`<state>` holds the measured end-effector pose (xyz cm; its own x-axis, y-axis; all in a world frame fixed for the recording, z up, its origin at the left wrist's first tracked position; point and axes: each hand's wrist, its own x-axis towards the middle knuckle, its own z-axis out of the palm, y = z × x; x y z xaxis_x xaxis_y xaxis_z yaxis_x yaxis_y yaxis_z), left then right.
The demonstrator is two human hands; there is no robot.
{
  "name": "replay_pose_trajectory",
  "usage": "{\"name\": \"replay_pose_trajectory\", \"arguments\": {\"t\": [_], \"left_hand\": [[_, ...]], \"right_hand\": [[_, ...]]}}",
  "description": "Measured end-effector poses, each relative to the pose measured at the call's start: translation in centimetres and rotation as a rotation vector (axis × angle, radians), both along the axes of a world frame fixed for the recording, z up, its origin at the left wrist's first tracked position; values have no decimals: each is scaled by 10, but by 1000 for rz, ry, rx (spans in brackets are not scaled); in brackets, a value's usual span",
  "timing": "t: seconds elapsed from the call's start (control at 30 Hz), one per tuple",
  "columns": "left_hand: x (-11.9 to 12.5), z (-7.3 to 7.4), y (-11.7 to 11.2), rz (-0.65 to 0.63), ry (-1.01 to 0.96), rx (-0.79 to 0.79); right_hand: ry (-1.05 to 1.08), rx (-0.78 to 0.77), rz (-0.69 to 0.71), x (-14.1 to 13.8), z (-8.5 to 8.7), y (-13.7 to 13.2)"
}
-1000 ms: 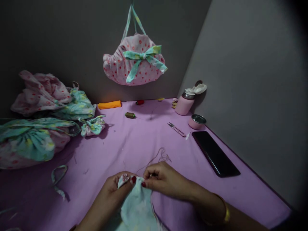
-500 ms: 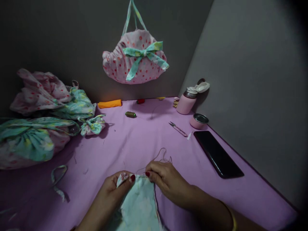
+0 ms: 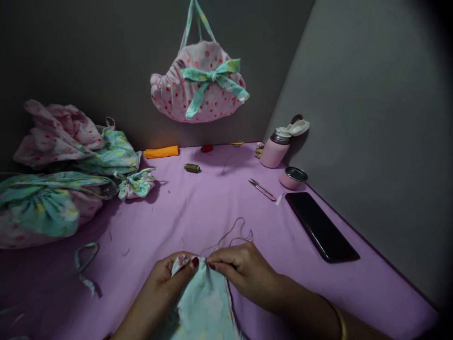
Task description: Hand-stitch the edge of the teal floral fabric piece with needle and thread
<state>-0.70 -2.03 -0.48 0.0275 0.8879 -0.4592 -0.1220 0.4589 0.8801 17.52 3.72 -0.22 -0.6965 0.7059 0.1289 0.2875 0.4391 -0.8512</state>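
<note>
Near the table's front edge both my hands work a pale mint fabric piece (image 3: pixel 205 307). My left hand (image 3: pixel 166 278) pinches its gathered top corner between thumb and fingers. My right hand (image 3: pixel 240 269) is closed in a pinch against the same top edge, right beside the left thumb. A thin thread (image 3: pixel 233 233) loops away from the right fingertips over the purple cloth; whether a needle is held I cannot make out.
A dark phone (image 3: pixel 320 226) lies at right, with small snips (image 3: pixel 262 189), a pink cup (image 3: pixel 293 178) and a pink flask (image 3: pixel 278 148) behind it. Thread spools (image 3: pixel 191 167) and an orange roll (image 3: pixel 161 152) sit at the back. Fabric bags (image 3: pixel 53 198) pile at left; a pink bag (image 3: pixel 198 89) hangs on the wall.
My right hand lifted slightly off the fabric edge, then came back down to pinch it beside the left thumb. The thread loop shifted a little. The left hand kept its hold.
</note>
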Motion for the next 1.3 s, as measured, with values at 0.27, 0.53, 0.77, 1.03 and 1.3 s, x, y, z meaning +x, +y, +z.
{"name": "replay_pose_trajectory", "arguments": {"t": [0.27,0.53,0.77,1.03,1.3], "left_hand": [[-2,-6,-1,-45,90,66],[-3,-11,2,-69,216,152],[0,-7,0,-82,219,119],[0,-6,2,-84,228,143],[-1,-3,2,-134,143,82]], "right_hand": [[-100,-16,-63,-1,3,-2],[-114,-22,-50,-3,7,-3],[-96,-32,-43,-5,4,-4],[21,-243,-50,-4,-2,-3],[147,-608,-37,-6,-2,0]]}}
